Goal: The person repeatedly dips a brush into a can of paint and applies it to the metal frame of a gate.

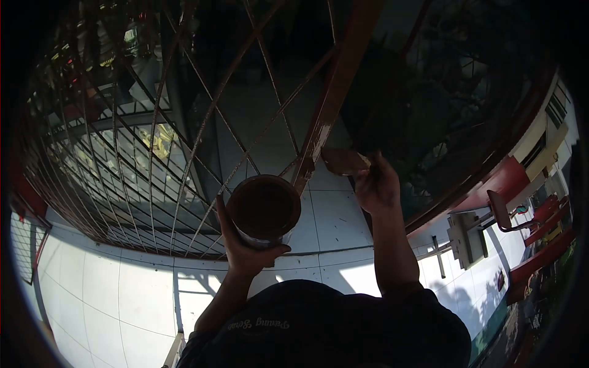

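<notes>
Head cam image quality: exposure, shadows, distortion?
Head view: strong fisheye, black vignetted corners, grille bars bowed. Sunlit floor tiles near clipping, with hard shadows across them; shirt nearly black. Right hand underexposed, fingers hard to separate.

left hand point(244, 253): round tub point(264, 208), brown inside | right hand point(377, 189): flat brown tool point(345, 162) near scuffed post point(318, 135)
</notes>
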{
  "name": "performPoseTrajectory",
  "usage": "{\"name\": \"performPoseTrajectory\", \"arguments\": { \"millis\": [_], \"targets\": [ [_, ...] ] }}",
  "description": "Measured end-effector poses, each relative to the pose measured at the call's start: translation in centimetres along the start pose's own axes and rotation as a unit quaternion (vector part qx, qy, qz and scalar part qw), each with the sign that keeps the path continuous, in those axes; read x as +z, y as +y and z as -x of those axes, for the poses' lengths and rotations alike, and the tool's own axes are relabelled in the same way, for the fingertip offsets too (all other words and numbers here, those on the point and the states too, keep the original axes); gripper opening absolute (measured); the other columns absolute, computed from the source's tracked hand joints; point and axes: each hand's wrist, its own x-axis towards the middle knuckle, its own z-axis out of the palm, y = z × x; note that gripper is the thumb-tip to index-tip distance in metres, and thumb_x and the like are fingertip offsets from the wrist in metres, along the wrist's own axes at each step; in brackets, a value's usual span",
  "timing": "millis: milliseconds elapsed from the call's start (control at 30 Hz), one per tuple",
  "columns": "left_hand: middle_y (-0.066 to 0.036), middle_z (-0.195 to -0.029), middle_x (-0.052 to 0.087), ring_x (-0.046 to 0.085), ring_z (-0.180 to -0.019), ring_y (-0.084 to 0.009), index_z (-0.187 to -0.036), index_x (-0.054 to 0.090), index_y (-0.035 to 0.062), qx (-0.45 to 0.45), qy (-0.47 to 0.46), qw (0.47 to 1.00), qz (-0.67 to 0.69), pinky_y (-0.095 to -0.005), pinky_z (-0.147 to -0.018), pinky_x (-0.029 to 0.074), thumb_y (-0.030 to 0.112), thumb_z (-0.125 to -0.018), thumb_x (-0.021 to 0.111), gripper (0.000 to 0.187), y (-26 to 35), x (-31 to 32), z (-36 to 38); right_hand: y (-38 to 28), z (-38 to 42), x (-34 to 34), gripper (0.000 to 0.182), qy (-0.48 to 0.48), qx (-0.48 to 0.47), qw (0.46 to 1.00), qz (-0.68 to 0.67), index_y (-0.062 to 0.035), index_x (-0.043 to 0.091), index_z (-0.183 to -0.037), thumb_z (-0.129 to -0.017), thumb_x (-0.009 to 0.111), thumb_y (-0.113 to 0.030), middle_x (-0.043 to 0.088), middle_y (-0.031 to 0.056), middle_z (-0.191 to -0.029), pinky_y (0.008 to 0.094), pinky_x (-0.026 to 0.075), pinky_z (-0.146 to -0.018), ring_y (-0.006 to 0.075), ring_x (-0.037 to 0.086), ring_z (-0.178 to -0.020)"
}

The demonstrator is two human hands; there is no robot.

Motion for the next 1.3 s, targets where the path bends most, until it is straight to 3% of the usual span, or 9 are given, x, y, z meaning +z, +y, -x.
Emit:
{"name": "performPoseTrajectory", "arguments": {
  "millis": [67, 167, 333, 733, 967, 1067, 1100, 1167, 1300],
  "targets": [
    [-0.026, -0.145, 0.036, 0.048, -0.132, -0.0389, -0.155, -0.01, 0.0008, 0.011, 0.01, 0.999, -0.033, -0.0527, -0.109, 0.044, 0.038, -0.053, 0.099, 0.153, -0.5, -0.4, 0.2, -0.2, -0.6, 1.6, 0.017, 0.057, -0.069, 0.996, -0.01, -0.0042, 0.067, -0.103, -0.099, 0.061, -0.019, 0.071, 0.0119, -0.105, 0.0325, 0.063, -0.079, 0.0235, 0.072, -0.095],
    [-0.025, -0.147, 0.036, 0.047, -0.133, -0.0382, -0.156, -0.008, 0.0011, 0.031, 0.011, 0.999, -0.023, -0.0519, -0.112, 0.041, 0.039, -0.05, 0.1, 0.156, -0.1, -0.1, -1.1, -4.0, -3.1, 3.4, 0.013, 0.018, -0.122, 0.992, -0.003, -0.0059, 0.067, -0.103, -0.095, 0.066, -0.017, 0.071, 0.0097, -0.101, 0.0292, 0.062, -0.077, 0.0213, 0.07, -0.096],
    [-0.024, -0.146, 0.035, 0.047, -0.133, -0.0368, -0.156, -0.008, 0.002, 0.015, 0.016, 0.998, -0.056, -0.0502, -0.112, 0.04, 0.037, -0.049, 0.1, 0.156, -0.1, -0.4, 0.0, -9.3, -6.1, 9.7, 0.011, -0.038, -0.235, 0.969, 0.073, -0.0087, 0.068, -0.096, -0.092, 0.072, -0.018, 0.071, 0.0075, -0.093, 0.0338, 0.062, -0.066, 0.0214, 0.071, -0.079],
    [-0.02, -0.148, 0.035, 0.044, -0.135, -0.0346, -0.158, -0.005, 0.0062, -0.05, 0.051, 0.997, 0.003, -0.0483, -0.113, 0.04, 0.027, -0.046, 0.101, 0.155, 1.1, -0.3, 0.0, -21.5, -11.5, 23.9, 0.02, -0.044, -0.397, 0.869, 0.291, -0.0048, 0.062, -0.101, -0.09, 0.074, -0.017, 0.069, 0.0109, -0.096, 0.0347, 0.063, -0.074, 0.0227, 0.071, -0.083],
    [-0.019, -0.149, 0.036, 0.044, -0.135, -0.0332, -0.158, -0.002, 0.0028, -0.029, 0.08, 0.996, -0.035, -0.0458, -0.115, 0.038, 0.02, -0.041, 0.1, 0.155, 0.3, -0.7, 0.3, -26.0, -14.0, 34.2, 0.041, -0.111, -0.412, 0.648, 0.63, 0.0004, 0.062, -0.112, -0.086, 0.08, -0.026, 0.069, 0.0133, -0.103, 0.0334, 0.061, -0.079, 0.021, 0.071, -0.085],
    [-0.021, -0.154, 0.031, 0.045, -0.131, -0.0321, -0.16, 0.006, 0.0083, -0.086, 0.106, 0.99, -0.042, -0.0416, -0.093, 0.055, 0.011, -0.052, 0.094, 0.139, -0.1, -0.9, 0.7, -27.9, -15.9, 37.9, 0.035, -0.108, -0.445, 0.556, 0.694, -0.0013, 0.065, -0.108, -0.086, 0.08, -0.024, 0.07, 0.0108, -0.101, 0.0334, 0.06, -0.074, 0.0199, 0.071, -0.084],
    [-0.02, -0.155, 0.029, 0.047, -0.129, -0.0296, -0.16, -0.002, 0.0096, -0.019, 0.082, 0.987, -0.137, -0.0324, -0.08, 0.059, 0.002, -0.055, 0.09, 0.14, -0.6, -1.4, 0.6, -28.6, -16.4, 39.6, 0.03, -0.112, -0.461, 0.546, 0.691, -0.001, 0.067, -0.102, -0.084, 0.079, -0.022, 0.07, 0.0118, -0.092, 0.0351, 0.057, -0.069, 0.0216, 0.07, -0.077],
    [-0.02, -0.155, 0.029, 0.047, -0.13, -0.0295, -0.16, -0.001, 0.009, -0.038, 0.093, 0.989, -0.107, -0.032, -0.079, 0.059, 0.001, -0.055, 0.09, 0.139, -0.5, -1.5, 0.7, -29.1, -16.3, 43.1, 0.022, -0.121, -0.493, 0.527, 0.682, -0.0004, 0.07, -0.09, -0.082, 0.078, -0.02, 0.07, 0.0138, -0.074, 0.0385, 0.051, -0.058, 0.025, 0.068, -0.064],
    [-0.02, -0.152, 0.033, 0.059, -0.11, -0.0284, -0.161, -0.002, 0.0136, -0.053, 0.108, 0.991, -0.062, -0.032, -0.071, 0.06, -0.009, -0.058, 0.084, 0.136, -1.5, -2.0, 0.9, -23.1, -11.4, 44.9, 0.018, -0.01, -0.581, 0.253, 0.774, -0.0042, 0.071, -0.093, -0.083, 0.078, -0.018, 0.071, 0.0096, -0.081, 0.0355, 0.052, -0.063, 0.0184, 0.066, -0.07]
  ]
}}
